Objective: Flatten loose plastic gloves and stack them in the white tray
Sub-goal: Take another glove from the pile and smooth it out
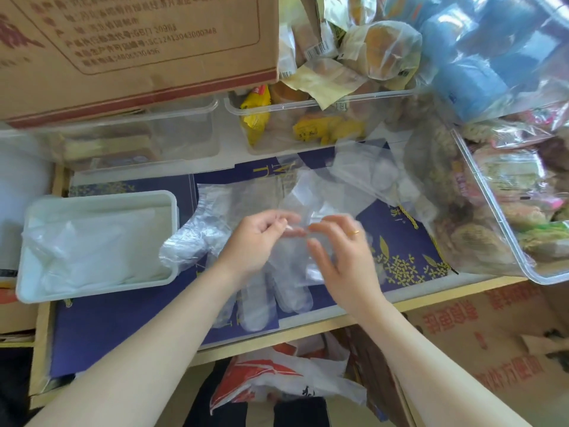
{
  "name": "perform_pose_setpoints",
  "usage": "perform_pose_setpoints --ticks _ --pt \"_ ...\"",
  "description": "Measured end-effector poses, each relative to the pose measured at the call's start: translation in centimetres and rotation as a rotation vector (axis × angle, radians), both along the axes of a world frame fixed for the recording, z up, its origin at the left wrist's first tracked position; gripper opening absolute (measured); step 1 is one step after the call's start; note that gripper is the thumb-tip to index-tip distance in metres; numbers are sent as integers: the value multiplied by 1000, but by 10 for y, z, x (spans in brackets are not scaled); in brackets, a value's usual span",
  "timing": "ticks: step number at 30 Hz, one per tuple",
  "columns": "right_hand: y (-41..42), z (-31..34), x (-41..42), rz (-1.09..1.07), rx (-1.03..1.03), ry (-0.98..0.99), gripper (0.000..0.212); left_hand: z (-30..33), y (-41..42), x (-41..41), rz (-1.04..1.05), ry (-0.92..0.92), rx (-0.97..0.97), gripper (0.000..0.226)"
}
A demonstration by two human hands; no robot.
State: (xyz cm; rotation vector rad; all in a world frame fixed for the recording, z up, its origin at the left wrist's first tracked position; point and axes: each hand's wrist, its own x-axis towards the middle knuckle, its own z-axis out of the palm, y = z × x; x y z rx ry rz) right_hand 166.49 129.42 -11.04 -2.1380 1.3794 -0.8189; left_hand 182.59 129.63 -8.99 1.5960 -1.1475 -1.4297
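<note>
A clear plastic glove (286,272) hangs between my hands over the blue table cover, fingers pointing toward me. My left hand (255,241) pinches its cuff edge with thumb and forefinger. My right hand (341,251) pinches the same edge just to the right, with the lower fingers spread. A crumpled glove (197,232) lies left of my left hand, beside the white tray (166,208). Inside the tray lie flattened gloves (92,251). More loose gloves (354,177) are piled beyond my hands.
A cardboard box (138,47) overhangs the back left. Clear bins of packaged snacks (308,124) line the back, and another clear bin (505,204) fills the right side. The table's wooden front edge (277,337) runs below my wrists, with a plastic bag (286,377) under it.
</note>
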Motion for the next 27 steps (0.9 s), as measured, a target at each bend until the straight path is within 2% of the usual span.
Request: perform_pose_setpoints --ticks 2,4,6,8,9,10,13,15,16,17,19,20,22,24,27 --pt "-14 7 -3 -158 222 -102 48 5 6 13 -95 -4 -3 26" --pt "-27 14 -6 -240 590 -247 63 10 15 25 -129 66 29 26" --pt "-36 19 -5 -182 931 -445 54 12 24 35 -123 146 94 27" --pt "-36 19 -2 -23 1131 -510 29 13 31 45 -83 189 151 26" --pt "-34 19 1 31 1186 -529 14 13 35 50 -46 207 178 26" --pt "-33 19 5 60 1218 -558 8 13 37 54 4 239 212 26" --pt "-33 15 19 2 1184 -612 17 15 46 67 104 405 316 38" --pt "-35 11 28 -56 1081 -625 19 16 49 78 99 389 369 56" --pt "-37 9 31 -74 1027 -609 18 15 51 83 90 332 378 62" --pt "-38 7 34 -83 978 -575 16 15 52 87 86 268 373 55" --pt "-39 1 38 -120 922 -524 14 12 53 92 129 123 333 21" --pt "-41 -1 40 -155 907 -497 15 9 52 96 170 51 309 15" --pt "-43 -6 45 -214 873 -411 16 5 49 104 219 -85 255 19" --pt "-44 -11 51 -218 843 -288 11 2 41 111 163 -377 142 17" --pt "-44 -19 60 -191 741 0 12 7 27 111 38 -843 6 15"
